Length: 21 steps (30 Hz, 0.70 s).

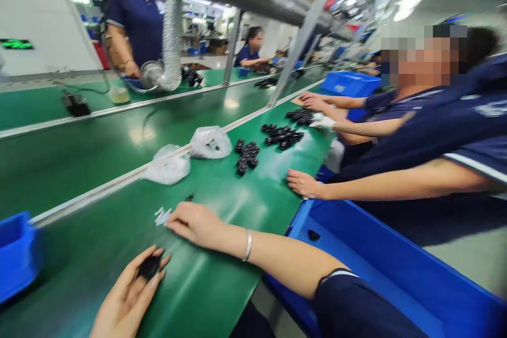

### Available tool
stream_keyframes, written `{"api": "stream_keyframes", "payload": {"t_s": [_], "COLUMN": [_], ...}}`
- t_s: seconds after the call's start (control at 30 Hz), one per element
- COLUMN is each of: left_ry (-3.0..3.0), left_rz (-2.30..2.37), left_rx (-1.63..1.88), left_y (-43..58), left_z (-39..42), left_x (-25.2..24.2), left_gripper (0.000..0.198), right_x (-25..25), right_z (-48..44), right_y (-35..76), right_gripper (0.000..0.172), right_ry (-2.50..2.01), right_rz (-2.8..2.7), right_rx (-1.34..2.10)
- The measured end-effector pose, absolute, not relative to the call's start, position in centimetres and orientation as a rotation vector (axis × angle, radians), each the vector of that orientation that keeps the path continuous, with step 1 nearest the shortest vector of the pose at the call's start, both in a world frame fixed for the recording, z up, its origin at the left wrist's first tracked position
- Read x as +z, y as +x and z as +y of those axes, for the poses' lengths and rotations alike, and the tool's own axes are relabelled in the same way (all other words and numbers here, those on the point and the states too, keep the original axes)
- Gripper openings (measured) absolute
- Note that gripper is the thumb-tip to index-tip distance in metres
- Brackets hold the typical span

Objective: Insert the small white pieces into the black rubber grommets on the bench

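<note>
My left hand is raised at the lower left, its fingers and thumb closed around a round black part. Farther up, my right hand, with a silver bangle on the wrist, rests on the green work surface. Its fingers are bent together at the edge of a few small white pieces; whether a piece is between the fingertips is hidden. A small dark piece lies just beyond that hand. Two clear plastic bags with contents I cannot make out sit along the pale divider rail.
Clusters of black round parts lie farther along the bench. A blue bin stands at the left edge. Below the bench at right is a large blue crate with one black piece inside. Co-workers' arms reach in from the right.
</note>
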<state>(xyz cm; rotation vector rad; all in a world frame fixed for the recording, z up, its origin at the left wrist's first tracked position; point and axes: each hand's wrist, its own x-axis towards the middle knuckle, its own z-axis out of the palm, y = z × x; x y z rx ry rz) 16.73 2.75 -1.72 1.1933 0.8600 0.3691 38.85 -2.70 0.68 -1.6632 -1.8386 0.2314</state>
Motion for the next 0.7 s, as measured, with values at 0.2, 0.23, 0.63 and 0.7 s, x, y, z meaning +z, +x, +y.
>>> {"api": "stream_keyframes", "payload": {"t_s": [0.2,0.23,0.63,0.7], "left_ry": [1.185,1.195,1.620,1.692], "left_rz": [0.739,0.724,0.706,0.706], "left_rx": [0.440,0.443,0.467,0.473], "left_y": [17.1,17.0,15.9,15.9], "left_z": [2.2,2.2,2.0,2.0], "left_x": [-0.1,-0.3,-1.6,-1.5], "left_gripper": [0.050,0.049,0.043,0.043], "right_x": [2.1,2.1,-0.1,-0.1], "right_z": [-3.2,-3.3,-4.0,-4.1], "right_y": [37.5,37.2,34.6,34.5], "right_gripper": [0.015,0.017,0.016,0.015], "right_ry": [-1.445,-1.429,-1.483,-1.502], "right_rz": [-1.834,-1.861,-2.035,-2.034], "right_rx": [0.476,0.498,0.308,0.290]}}
